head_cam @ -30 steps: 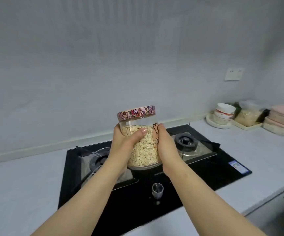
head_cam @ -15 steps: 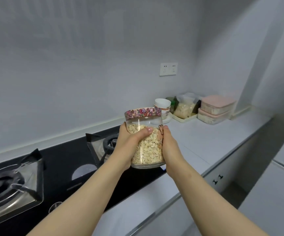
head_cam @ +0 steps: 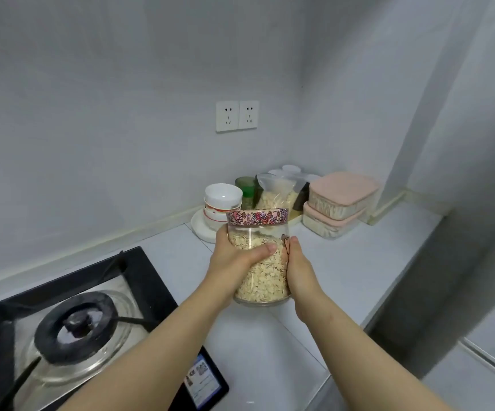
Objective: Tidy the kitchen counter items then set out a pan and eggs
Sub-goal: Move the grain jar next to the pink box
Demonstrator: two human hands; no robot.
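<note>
Glass oat jar (head_cam: 262, 280) with floral lid (head_cam: 256, 217) held upright above the counter (head_cam: 359, 262), left hand (head_cam: 234, 259) and right hand (head_cam: 299, 271) fingers wrapped round its sides; likely heavy, rigid, slick, breakable, so grip mid-body, not lid.

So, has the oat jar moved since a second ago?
Yes. The jar, then held above the stove, is now over the counter to the stove's right, closer to the stacked bowls.
</note>
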